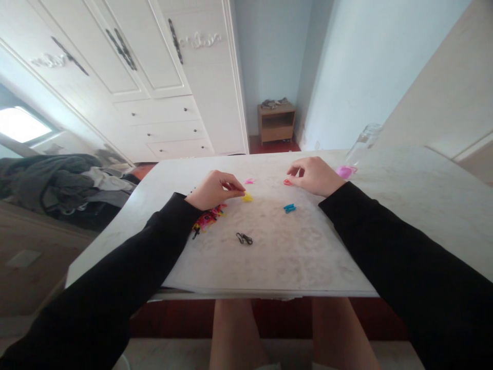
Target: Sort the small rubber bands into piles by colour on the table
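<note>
Small coloured clips lie scattered on a white table (269, 257). My left hand (214, 189) rests on the table with its fingers curled, fingertips at a yellow clip (247, 197); whether it grips the clip is unclear. A heap of mixed red, pink and yellow clips (208, 218) lies under my left wrist. My right hand (315, 176) has its fingertips on a red clip (287, 182). A pink clip (249, 181), a blue clip (289, 208) and a black clip (244, 238) lie loose between my arms.
A clear bottle with a pink cap (358, 149) lies on the table beside my right hand. A white wardrobe (154, 77) stands behind, a small wooden nightstand (276, 122) in the corner, and clothes (65, 185) are heaped at the left.
</note>
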Available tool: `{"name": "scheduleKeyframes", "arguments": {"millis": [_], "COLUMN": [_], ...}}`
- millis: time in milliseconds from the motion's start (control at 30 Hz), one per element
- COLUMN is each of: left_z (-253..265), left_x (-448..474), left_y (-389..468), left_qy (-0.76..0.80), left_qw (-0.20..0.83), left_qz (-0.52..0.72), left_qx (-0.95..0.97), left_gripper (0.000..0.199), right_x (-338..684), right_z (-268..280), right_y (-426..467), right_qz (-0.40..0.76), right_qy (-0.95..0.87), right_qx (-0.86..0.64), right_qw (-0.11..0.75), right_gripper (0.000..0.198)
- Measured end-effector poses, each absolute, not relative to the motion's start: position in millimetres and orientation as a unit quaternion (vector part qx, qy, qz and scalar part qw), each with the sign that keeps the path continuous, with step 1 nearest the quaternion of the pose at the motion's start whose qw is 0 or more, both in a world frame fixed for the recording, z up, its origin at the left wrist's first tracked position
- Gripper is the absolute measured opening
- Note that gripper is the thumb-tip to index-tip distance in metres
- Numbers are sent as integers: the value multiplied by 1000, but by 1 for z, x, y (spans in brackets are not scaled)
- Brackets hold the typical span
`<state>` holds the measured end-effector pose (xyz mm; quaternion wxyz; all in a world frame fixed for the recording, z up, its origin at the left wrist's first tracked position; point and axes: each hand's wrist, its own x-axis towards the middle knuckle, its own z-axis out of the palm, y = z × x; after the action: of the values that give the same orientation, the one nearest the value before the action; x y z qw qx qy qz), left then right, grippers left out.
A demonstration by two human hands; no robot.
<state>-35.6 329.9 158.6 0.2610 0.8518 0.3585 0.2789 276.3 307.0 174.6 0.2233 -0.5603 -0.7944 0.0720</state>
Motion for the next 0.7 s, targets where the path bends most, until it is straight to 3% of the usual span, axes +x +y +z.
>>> {"name": "scheduleKeyframes", "arguments": {"millis": [433, 700], "left_z": [183, 188], "left_x": [-53, -71], "left_y": [336, 347], "left_qy": [417, 465], "left_qw": [197, 166], "left_qz": [317, 191], "left_qx": [829, 848], "left_gripper": [29, 22], "right_x": [274, 274], "right_z": [175, 175], "right_y": [306, 305], "right_qz": [64, 68], "right_qy": [-797, -797], "right_qx": [-555, -556], "right_qw": [231, 223], "right_gripper": [12, 12]}}
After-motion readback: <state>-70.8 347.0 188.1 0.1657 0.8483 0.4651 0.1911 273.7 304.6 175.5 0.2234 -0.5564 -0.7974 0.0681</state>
